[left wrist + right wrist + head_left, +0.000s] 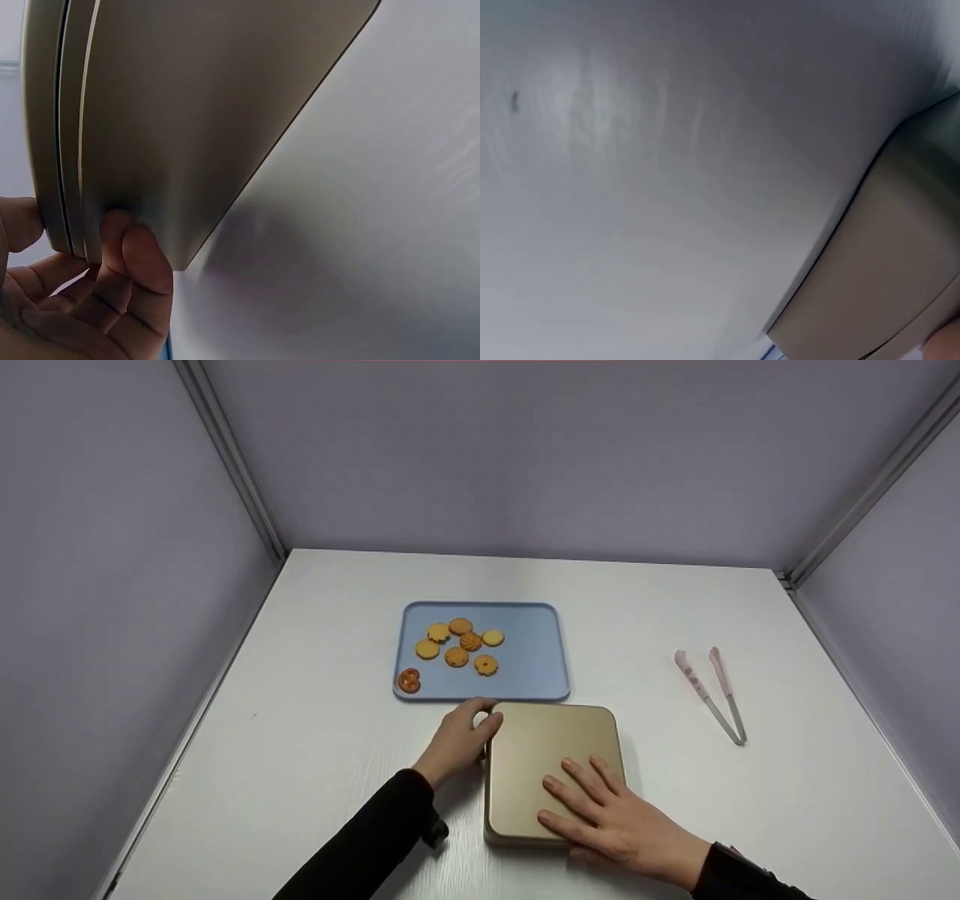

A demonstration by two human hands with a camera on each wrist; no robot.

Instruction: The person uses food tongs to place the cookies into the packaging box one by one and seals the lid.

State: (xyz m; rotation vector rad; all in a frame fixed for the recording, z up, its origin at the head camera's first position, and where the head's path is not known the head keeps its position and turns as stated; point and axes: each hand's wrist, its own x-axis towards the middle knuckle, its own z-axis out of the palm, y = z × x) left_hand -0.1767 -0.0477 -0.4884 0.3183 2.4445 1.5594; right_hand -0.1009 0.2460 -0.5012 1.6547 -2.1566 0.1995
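A gold rectangular tin (551, 735) with its lid on lies at the near middle of the table. My left hand (457, 739) grips the tin's far left corner. In the left wrist view, its thumb lies against the lid's edge (43, 142) while its curled fingers (142, 259) touch the tin's side wall (180, 112). A thin seam shows between lid and body. Over the near right part of the lid, my right hand (626, 825) rests with its fingers spread. The right wrist view shows mostly tabletop and the tin's side (870, 277). The tin's inside is hidden.
Just behind the tin sits a blue tray (532, 649) with several biscuits, including a round one (457, 657) and a brown pretzel-shaped one (409, 681). Pink-tipped tongs (735, 718) lie spread on the white table (315, 660) at the right. Grey panels (487, 457) enclose the table.
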